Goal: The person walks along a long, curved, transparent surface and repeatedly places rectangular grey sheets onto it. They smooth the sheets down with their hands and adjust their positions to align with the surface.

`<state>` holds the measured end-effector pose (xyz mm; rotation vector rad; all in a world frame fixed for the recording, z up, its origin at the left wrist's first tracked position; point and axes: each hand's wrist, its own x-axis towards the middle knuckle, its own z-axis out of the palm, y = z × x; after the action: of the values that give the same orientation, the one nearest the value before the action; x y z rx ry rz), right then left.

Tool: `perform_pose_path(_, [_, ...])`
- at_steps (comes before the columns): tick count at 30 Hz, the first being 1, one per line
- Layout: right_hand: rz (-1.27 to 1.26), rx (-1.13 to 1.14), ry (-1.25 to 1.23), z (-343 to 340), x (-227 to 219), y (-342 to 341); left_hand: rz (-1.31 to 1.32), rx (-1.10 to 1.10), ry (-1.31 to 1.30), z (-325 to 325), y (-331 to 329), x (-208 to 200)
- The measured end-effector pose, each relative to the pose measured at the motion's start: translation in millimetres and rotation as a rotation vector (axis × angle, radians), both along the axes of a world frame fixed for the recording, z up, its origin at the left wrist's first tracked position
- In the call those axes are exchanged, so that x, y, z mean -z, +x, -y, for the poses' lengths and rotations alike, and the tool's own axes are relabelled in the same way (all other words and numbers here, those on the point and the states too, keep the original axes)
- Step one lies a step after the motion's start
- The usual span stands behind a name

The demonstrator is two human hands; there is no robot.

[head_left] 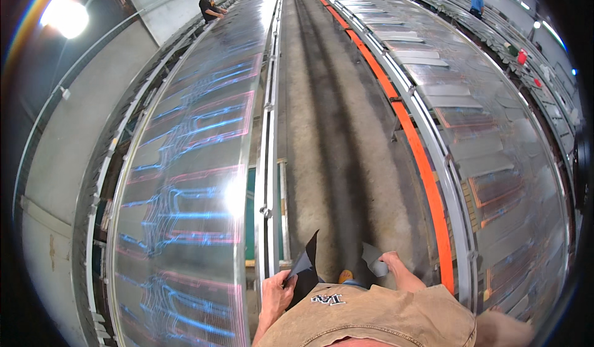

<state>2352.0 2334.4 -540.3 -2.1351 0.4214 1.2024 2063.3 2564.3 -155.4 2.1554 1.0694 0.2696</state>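
My left hand (278, 294) is closed on the edge of a thin, dark fabric-like piece (312, 254), black on one side and grey where it folds over. It hangs beside the long table on the left. On the other side of my body, my right hand (396, 266) pinches a smaller-looking grey fabric-like piece (374, 259), held over the aisle. Tan clothing with an embroidered patch (328, 299) fills the bottom of the view and covers part of both pieces.
A long glossy table (185, 192) with blue and pink lines runs along the left. On the right, another table (495, 143) bears several grey pieces, with an orange strip (427, 180) along its side. Between them lies a concrete aisle (315, 130). Two people (210, 5) (476, 3) stand farther off.
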Motion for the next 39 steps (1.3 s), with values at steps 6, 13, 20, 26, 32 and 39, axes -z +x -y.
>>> perform_pose_path(6, [0.185,0.076,0.180,-58,-74,154,0.055,0.188,-0.150,-115,149,13])
perform_pose_path(13, [0.584,-0.763,-0.393,-51,-72,268,0.207,0.387,-0.144,-276,325,38])
perform_pose_path(20, [0.294,-0.937,-0.370,-170,-126,334,0.191,0.384,-0.051,-421,465,5])
perform_pose_path(26, [0.296,-0.906,-0.238,-280,-106,506,0.145,0.233,0.037,-506,591,1])
perform_pose_path(32, [0.261,-0.394,0.151,-473,-102,712,0.181,-0.016,-0.029,-581,717,-19])
perform_pose_path(39, [0.567,-0.392,0.271,-715,-150,938,0.203,-0.013,0.021,-702,852,16])
